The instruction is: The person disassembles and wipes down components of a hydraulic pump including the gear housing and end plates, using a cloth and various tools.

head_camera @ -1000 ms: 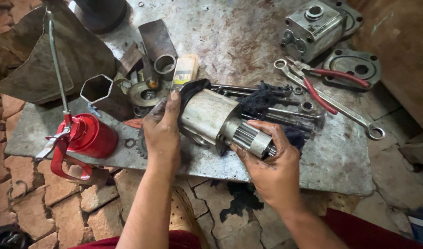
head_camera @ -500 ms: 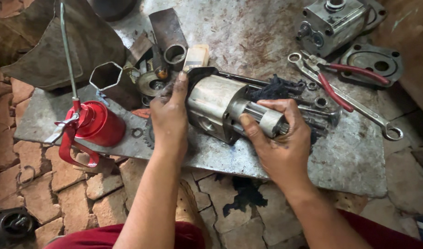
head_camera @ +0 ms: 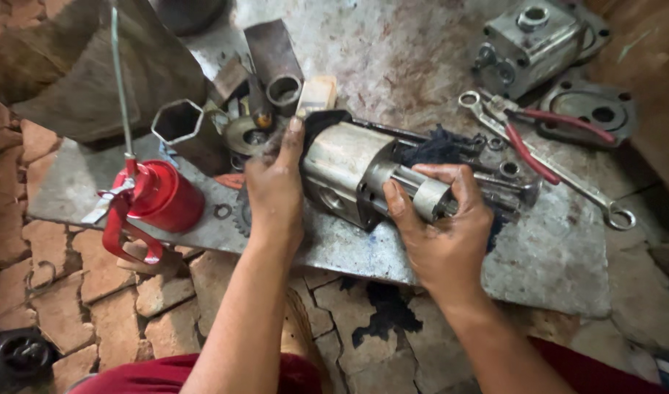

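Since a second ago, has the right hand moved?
Yes. The right hand shifted from the shaft's tip to wrap the grey cylinder, closer to the pump housing.

Repair workshop; oil can (head_camera: 159,195), spanners (head_camera: 546,164), pliers (head_camera: 528,135) on steel plate (head_camera: 422,51).

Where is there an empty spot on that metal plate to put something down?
Bare metal plate shows at the top middle, between the short pipe and the grey block. Another bare patch lies at the near right corner, below the long spanner. It is crowded around the oil can, hex socket and both hands on the pump body.
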